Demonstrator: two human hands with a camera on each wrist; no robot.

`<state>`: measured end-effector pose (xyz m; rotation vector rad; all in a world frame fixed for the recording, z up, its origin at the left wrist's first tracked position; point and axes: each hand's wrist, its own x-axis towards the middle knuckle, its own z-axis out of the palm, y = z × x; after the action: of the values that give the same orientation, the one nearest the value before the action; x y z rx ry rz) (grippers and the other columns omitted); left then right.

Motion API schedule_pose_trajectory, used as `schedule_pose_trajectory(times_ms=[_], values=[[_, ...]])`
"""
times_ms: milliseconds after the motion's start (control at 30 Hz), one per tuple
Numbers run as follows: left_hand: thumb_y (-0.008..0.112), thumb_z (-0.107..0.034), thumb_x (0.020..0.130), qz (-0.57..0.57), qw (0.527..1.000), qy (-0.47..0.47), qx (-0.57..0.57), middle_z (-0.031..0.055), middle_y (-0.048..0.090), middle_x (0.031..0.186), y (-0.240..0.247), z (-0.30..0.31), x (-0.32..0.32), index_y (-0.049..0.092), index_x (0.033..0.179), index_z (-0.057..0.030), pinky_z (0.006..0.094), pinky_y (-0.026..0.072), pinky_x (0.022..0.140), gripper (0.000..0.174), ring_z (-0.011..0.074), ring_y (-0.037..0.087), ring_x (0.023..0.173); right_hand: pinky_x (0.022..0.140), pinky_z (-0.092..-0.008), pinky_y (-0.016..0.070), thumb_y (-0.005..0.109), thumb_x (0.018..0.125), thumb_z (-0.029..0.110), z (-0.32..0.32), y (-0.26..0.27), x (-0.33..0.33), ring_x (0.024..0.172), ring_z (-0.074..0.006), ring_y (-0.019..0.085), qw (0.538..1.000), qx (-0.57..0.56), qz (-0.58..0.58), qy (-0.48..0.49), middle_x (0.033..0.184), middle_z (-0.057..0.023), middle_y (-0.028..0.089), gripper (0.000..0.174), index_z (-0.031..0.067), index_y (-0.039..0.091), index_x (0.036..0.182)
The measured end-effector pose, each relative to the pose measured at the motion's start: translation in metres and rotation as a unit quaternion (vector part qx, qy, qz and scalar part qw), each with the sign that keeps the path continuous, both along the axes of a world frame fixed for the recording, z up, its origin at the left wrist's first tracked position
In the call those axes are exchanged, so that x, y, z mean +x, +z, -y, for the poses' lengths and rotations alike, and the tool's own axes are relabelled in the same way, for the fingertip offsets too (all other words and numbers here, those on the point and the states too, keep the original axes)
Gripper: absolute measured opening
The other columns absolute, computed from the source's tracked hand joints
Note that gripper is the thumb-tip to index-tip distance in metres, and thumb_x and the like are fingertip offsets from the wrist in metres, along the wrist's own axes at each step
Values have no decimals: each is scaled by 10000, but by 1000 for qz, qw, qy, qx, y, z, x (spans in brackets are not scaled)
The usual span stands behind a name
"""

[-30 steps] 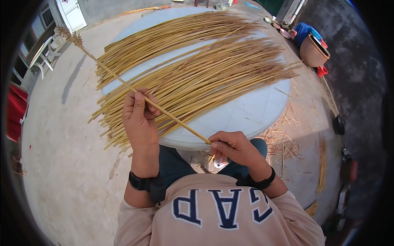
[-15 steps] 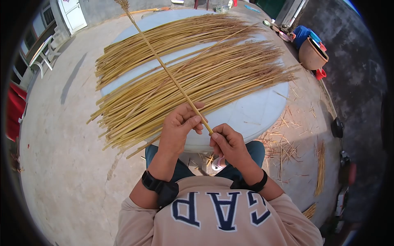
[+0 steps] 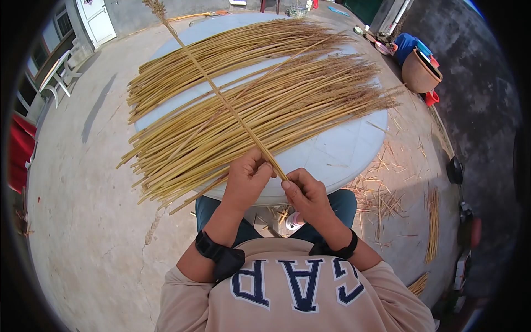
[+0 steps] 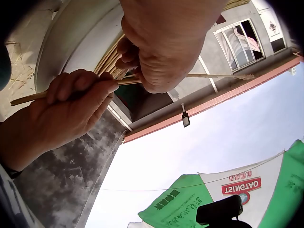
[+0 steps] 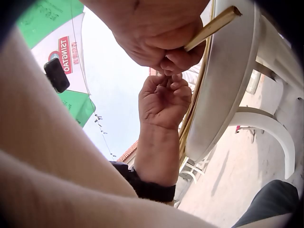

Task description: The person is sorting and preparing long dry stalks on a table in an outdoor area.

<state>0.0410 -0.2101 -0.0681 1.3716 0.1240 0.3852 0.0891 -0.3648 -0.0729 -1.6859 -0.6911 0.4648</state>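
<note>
A long straw-coloured stalk (image 3: 221, 97) with a feathery seed head slants across the head view, its head at the top left. My right hand (image 3: 307, 193) grips its lower end, and the cut butt (image 5: 213, 28) sticks out past the fist in the right wrist view. Just up the stalk, my left hand (image 3: 249, 180) holds it between thumb and curled fingers, close beside the right. Beneath lie two broad layers of similar stalks (image 3: 238, 122) on a round white table (image 3: 332, 146), tufted ends to the right.
Stalk scraps (image 3: 381, 193) litter the floor to the right, near a small bundle of stalks (image 3: 433, 227). A clay pot (image 3: 418, 72) stands by the dark wall. A white bench (image 3: 55, 74) is at the far left.
The stalk's head has swung from the left to the far side. My left hand has moved down the stalk, right and nearer, until close to the right hand, which stays near its place.
</note>
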Motion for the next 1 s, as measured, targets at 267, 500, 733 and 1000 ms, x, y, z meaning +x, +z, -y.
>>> schedule_pose_trajectory(times_ms=[267,500,733,1000], values=[[473,-50,806,-2,996,-79,46,32,562,670,6,-6,-7,552,794,-31,174,357,487,82,33,441,527,435,-190,398,415,947,257,17,32,21,494,-69,504,974,147,-41,-170,625,-31,548,244,39,476,856],[497,-35,792,-13,988,-125,92,24,568,669,6,-19,-14,562,802,-24,176,362,497,66,36,458,545,478,-196,385,402,952,206,64,42,68,534,-88,471,875,334,51,-348,637,-6,449,188,60,456,847],[630,-90,786,-83,898,-355,248,23,596,691,13,-22,-14,622,1019,-42,208,420,539,237,67,532,616,404,-171,276,413,947,200,89,57,80,480,-52,375,863,362,40,-350,623,-3,445,185,60,470,841],[640,-170,813,42,996,-75,26,28,609,755,6,-4,33,610,1021,-30,200,418,528,253,71,493,576,427,-171,286,482,922,215,-4,20,33,490,-32,386,988,121,-99,-13,627,-7,497,182,37,523,919]])
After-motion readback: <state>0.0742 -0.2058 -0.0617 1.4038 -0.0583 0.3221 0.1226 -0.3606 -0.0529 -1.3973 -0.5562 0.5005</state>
